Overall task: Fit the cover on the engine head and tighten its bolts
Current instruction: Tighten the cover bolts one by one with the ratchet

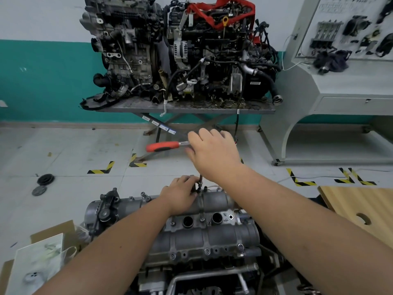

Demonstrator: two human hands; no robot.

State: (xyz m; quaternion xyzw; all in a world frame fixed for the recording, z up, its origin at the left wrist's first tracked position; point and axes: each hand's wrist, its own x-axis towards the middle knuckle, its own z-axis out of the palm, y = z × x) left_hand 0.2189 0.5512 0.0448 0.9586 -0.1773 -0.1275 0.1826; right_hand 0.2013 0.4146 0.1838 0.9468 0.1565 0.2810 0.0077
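Hands, two: right grip [212, 150] clasps one ratchet [163, 146], left grip [180, 191] pinches its extension [200, 184] on one cover [212, 233].

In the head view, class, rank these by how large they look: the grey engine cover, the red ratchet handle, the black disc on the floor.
1. Engine cover
2. Ratchet handle
3. Black disc, though it lies farther from the camera, so its true size is unsure.

Right hand [212, 150] gripped the red-handled ratchet [162, 146] up top while left hand [180, 193] steadied its extension [200, 183] on the cover [212, 233].

floor [63, 150]: two dark discs [43, 184] | hazard tape [101, 168] | perhaps cardboard [63, 231]
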